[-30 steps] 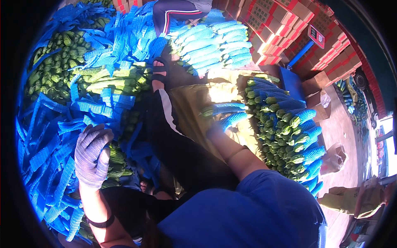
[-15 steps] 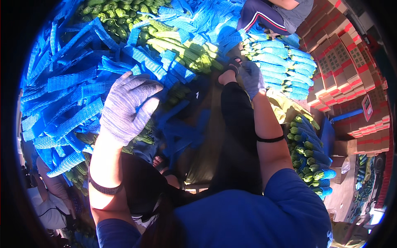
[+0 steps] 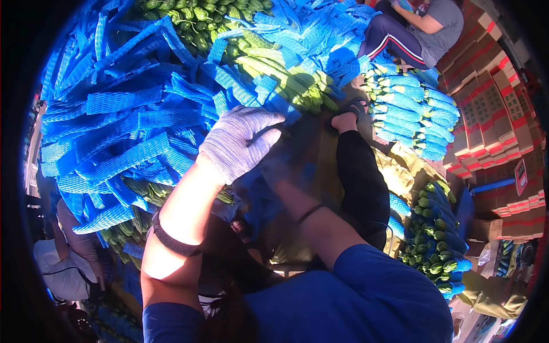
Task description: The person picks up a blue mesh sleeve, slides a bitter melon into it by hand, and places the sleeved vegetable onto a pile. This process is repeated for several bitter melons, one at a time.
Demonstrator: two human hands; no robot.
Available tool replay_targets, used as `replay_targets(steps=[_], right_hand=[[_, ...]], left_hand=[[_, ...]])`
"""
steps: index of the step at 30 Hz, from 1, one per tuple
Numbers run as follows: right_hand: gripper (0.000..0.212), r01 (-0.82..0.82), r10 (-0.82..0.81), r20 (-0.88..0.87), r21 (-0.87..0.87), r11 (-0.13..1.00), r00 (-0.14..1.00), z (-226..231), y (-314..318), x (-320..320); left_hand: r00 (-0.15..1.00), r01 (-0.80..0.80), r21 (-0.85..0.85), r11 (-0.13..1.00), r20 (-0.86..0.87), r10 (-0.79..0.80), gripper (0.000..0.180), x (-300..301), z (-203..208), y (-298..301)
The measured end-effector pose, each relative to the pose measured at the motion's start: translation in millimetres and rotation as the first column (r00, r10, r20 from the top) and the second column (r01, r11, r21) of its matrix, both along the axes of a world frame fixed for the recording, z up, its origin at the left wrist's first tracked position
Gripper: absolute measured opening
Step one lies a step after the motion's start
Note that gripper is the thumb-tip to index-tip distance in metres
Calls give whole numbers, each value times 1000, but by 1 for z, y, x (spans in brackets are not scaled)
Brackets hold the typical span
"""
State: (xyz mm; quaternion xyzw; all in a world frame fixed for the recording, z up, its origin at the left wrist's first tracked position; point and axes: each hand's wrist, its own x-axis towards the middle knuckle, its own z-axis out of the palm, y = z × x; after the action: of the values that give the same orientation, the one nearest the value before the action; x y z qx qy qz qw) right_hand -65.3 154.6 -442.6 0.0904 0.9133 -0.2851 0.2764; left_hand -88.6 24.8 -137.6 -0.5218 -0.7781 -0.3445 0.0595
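My left hand (image 3: pixel 240 143), in a pale grey knitted glove, hovers at the edge of a big heap of blue foam net sleeves (image 3: pixel 123 120). Its fingers curve forward with the thumb apart, and nothing shows between them. My right hand (image 3: pixel 275 170) is in shadow just below and right of it, over my lap. Motion smears its fingers, so whether it holds anything is unclear. Beyond my left hand lie long green gourds (image 3: pixel 291 77), bare and bunched, with loose sleeves across some of them.
Sleeved gourds (image 3: pixel 412 108) are stacked at the right, and more stand nearer me (image 3: pixel 437 228). Red-taped cardboard boxes (image 3: pixel 492 108) rise along the right side. Another person (image 3: pixel 420 31) sits at the far right. My foot (image 3: pixel 345 122) rests beside the bare gourds.
My right hand has swung left and back from near my foot to beside my left hand. The view has shifted; my left hand keeps much the same curved shape.
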Motion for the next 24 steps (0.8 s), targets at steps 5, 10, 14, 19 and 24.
replay_targets(steps=[5,10,14,19,24], right_hand=[[59,-142,343,-582,363,921,737,10,-9,21],[71,-461,384,289,279,842,877,27,-29,-12],[64,-369,377,50,349,861,925,16,-28,4],[45,-139,347,-470,421,896,811,-37,-27,29],[44,-31,-58,-367,-233,972,928,13,-24,11]], left_hand=[[913,-176,-49,983,366,181,26,-3,-2,-19],[901,-201,-71,977,377,213,27,-1,0,-21],[813,-263,-117,958,508,285,27,3,-4,-35],[818,-224,-95,970,523,240,28,-3,-9,-15],[888,-343,-255,904,225,401,54,4,-2,-29]])
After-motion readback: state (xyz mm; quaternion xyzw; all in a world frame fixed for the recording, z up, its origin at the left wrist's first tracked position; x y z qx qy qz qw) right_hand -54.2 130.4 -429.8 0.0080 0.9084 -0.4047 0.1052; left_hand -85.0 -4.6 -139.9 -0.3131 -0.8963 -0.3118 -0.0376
